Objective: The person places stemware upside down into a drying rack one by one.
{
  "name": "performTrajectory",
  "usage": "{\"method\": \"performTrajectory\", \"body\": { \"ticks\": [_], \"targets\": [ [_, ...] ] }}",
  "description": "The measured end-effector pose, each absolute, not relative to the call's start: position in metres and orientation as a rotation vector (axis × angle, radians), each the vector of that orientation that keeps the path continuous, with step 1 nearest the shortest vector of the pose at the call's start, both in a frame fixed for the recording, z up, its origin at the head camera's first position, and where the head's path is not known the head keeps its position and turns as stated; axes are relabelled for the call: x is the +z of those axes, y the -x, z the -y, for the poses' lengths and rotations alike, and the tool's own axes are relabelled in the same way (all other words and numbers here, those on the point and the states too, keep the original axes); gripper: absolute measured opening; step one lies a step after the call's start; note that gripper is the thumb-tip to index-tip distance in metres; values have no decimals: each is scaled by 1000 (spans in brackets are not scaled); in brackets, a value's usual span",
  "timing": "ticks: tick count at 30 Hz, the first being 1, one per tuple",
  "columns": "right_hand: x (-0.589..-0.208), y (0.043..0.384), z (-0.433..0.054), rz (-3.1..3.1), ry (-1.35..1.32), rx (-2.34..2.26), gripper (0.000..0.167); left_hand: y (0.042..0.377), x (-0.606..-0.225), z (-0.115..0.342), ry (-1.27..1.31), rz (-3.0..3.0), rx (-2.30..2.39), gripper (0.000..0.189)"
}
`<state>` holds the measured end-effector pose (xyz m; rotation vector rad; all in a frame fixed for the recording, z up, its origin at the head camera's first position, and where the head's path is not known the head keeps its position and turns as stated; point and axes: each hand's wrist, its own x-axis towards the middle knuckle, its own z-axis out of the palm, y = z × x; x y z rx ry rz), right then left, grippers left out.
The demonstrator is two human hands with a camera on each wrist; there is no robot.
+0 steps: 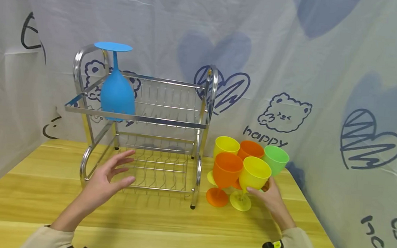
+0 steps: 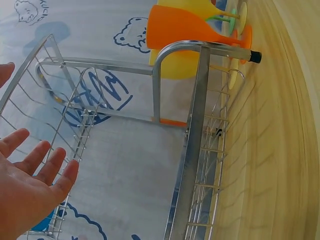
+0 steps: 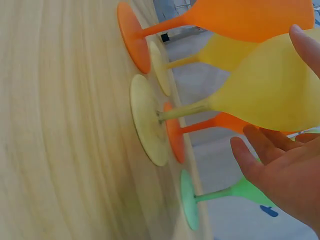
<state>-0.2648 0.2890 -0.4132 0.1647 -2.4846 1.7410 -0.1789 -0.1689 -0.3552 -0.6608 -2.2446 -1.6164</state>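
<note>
In the head view, my right hand [image 1: 270, 198] is at the lower bowl of a yellow plastic wine glass [image 1: 255, 172], thumb in front and fingers round its far side. This glass stands upright, its foot on the table in the right wrist view. An orange wine glass [image 1: 227, 169] stands to its left. Behind are another yellow glass [image 1: 225, 143], another orange one [image 1: 250, 149] and a green one [image 1: 277, 159]. My left hand [image 1: 104, 181] hovers before the metal dish rack [image 1: 157, 119], fingers spread and holding nothing. A blue wine glass [image 1: 118, 92] sits upside down on the rack's upper tier.
The two-tier rack stands on the wooden table [image 1: 162, 230], its lower wire shelf [image 1: 160, 169] low over the tabletop. A printed cloth [image 1: 157, 27] hangs behind and at both sides. The group of glasses stands close to the rack's right end.
</note>
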Motion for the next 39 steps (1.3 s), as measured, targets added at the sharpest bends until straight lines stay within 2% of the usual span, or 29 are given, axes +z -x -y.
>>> {"method": "performTrajectory", "body": {
  "ticks": [14,24,39],
  "targets": [
    [-422,262,-291,2440,-36,1770,80,175,-348,174,620,2201,-1678,59],
    [-408,246,-292,2403,-41,1759,79,174,-346,167,629,2174,-1706,61],
    [-381,221,-270,2352,-311,1641,75,174,-341,134,609,2193,-1793,65]
  ]
}}
